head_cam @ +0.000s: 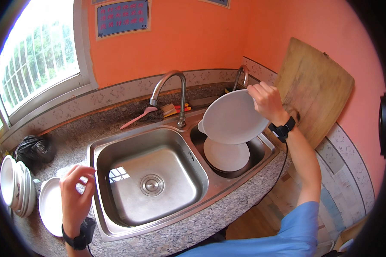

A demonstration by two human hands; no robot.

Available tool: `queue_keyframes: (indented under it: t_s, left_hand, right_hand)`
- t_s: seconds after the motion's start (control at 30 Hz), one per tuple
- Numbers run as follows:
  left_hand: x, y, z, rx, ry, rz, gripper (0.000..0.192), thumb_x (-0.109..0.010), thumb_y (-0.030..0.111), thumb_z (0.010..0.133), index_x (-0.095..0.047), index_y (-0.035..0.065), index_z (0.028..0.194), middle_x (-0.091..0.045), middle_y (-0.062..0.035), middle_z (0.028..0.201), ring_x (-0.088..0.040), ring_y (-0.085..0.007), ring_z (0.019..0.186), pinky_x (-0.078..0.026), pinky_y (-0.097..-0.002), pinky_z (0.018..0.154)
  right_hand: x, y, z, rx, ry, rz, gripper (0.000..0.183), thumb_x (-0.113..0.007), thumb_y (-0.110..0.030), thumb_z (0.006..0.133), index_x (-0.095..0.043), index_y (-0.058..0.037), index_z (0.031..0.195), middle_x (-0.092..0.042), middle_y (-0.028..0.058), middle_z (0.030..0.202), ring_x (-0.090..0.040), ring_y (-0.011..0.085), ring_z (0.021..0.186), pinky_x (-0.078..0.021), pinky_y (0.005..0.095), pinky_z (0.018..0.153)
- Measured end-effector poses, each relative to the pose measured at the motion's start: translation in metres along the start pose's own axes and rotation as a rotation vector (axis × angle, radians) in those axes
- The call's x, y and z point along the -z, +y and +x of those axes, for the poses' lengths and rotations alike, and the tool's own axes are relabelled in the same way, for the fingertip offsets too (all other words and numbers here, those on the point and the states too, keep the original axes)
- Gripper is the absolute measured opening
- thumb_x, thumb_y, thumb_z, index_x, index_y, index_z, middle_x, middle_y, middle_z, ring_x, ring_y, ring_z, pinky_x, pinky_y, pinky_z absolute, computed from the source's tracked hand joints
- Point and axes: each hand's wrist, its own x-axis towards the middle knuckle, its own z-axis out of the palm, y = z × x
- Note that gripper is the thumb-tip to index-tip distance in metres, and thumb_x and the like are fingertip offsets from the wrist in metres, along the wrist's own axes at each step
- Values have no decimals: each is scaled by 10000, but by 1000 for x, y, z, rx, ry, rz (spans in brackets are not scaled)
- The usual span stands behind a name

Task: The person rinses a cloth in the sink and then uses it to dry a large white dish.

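Note:
My right hand [265, 100] grips the rim of a large white plate [233, 119], holding it tilted above the smaller right basin. Below it a white plate [226, 155] lies in that basin [259, 154]. My left hand [80, 189] is raised over the counter at the left edge of the large steel sink basin [154, 160], its thumb and fingers curled with a gap between them and nothing seen in it. Behind and partly hidden by this hand, a white handled dish [50, 205] rests on the granite counter. The large basin holds clear water over its drain strainer [152, 185].
Stacked white bowls [19, 186] and a black plastic bag [35, 149] stand at the left. A curved faucet [181, 96] rises behind the sink, near a pink spoon-shaped utensil [140, 117] and a brush [169, 110]. A wooden cutting board [315, 86] leans at the right wall.

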Motion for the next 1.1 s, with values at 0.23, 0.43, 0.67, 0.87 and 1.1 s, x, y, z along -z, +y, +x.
queue_keyframes:
  t_s: [0.23, 0.43, 0.67, 0.87, 1.1]
  left_hand:
    - [-28, 2, 42, -175, 11, 30, 415, -672, 207, 786, -570, 47, 1155, -633, -125, 1007, -597, -220, 940, -463, -326, 768]
    - [-44, -15, 41, -79, -18, -112, 594, -685, 277, 791, -451, 71, 1297, -549, -151, 1216, -557, -261, 1075, -448, -380, 871]
    - [-51, -26, 50, 1, 176, -471, 273, -661, 154, 815, -621, 9, 1043, -645, -56, 806, -587, -108, 727, -461, -243, 647]
    - [-58, -37, 52, 103, 435, -626, 194, -658, 165, 836, -678, -26, 866, -605, 12, 658, -502, -42, 594, -385, -199, 537]
    - [-55, -44, 49, 242, 458, -824, 224, -669, 150, 823, -666, -66, 884, -628, -24, 697, -523, -56, 598, -404, -198, 544]
  right_hand:
    - [24, -37, 67, 81, 112, 129, 84, -540, -17, 637, -525, -51, 713, -477, 51, 608, -512, 206, 608, -418, 316, 477]
    - [21, -93, 118, 68, 288, 388, 45, -557, -54, 656, -541, -73, 694, -507, 26, 604, -527, 191, 594, -422, 307, 483]
    - [9, -150, 164, 78, 397, 513, 75, -600, -105, 738, -545, -97, 688, -517, 16, 614, -539, 163, 618, -418, 299, 494]
    - [-19, -171, 196, 8, 463, 695, 94, -627, -135, 749, -559, -70, 743, -532, 36, 668, -546, 212, 620, -436, 319, 513]
    - [-37, -182, 178, -542, 102, 1565, 217, -635, -95, 721, -503, -29, 881, -488, 67, 815, -546, 183, 781, -436, 305, 705]
